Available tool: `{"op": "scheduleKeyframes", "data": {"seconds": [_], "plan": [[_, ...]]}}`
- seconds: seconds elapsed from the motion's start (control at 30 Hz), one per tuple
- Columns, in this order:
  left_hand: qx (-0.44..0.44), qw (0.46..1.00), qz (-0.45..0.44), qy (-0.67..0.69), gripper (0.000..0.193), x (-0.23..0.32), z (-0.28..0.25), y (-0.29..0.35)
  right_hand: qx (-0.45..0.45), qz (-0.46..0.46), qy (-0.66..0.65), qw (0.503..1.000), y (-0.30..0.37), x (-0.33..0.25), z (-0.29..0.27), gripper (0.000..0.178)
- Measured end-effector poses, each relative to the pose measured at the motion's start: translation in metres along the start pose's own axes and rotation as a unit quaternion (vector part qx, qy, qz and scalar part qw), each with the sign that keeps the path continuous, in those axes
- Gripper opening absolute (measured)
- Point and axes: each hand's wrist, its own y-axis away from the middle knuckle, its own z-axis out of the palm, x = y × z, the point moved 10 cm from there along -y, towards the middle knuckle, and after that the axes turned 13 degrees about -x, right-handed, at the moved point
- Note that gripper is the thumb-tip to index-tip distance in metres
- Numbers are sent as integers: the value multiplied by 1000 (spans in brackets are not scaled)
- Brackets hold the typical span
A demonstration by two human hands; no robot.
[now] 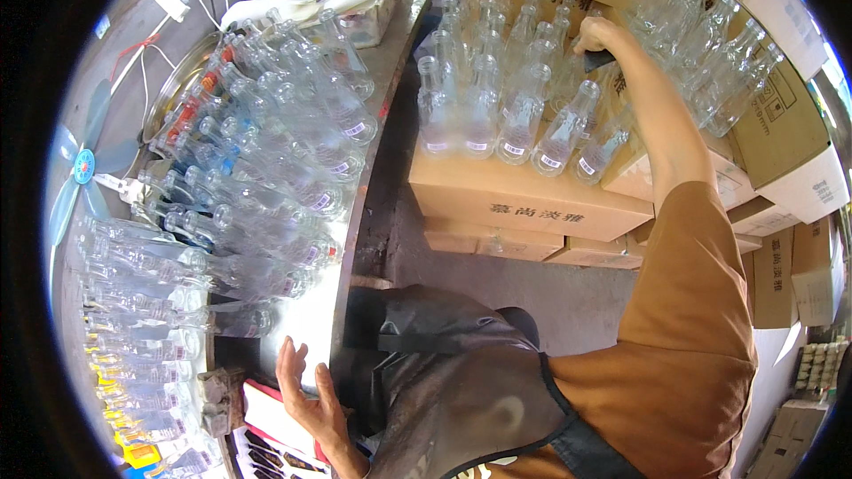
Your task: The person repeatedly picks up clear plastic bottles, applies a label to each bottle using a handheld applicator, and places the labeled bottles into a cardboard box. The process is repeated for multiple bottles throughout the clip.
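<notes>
Reaching right hand [602,34] among clear glass bottles [521,127] standing on brown carton [532,192] | curling its fingers, leaving any pinch on a bottle unclear | holding left hand [315,408] near metal table [306,318] crowded with more bottles [344,111], spreading its fingers apart

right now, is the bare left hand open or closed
Open: the bare left hand has thumb and fingers apart, nothing held between.

Person wears a brown shirt [657,355] with a loose, plain short sleeve [697,248]. Over it, a dark, shiny, wrinkled apron [444,404] with black edging [553,392] and a wide black strap [593,455]; small pale marking [482,472] low on the chest.
</notes>
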Motion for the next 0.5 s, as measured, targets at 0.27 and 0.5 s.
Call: {"op": "scheduleKeyframes", "data": {"seconds": [0.27,0.5], "plan": [[1,999,11,37,47,0,1,-2,197,18,-74,978,130,36,-141,48],[24,994,-31,100,52,-6,-20,17,443,-227,-255,829,361,-84,-227,38]]}}
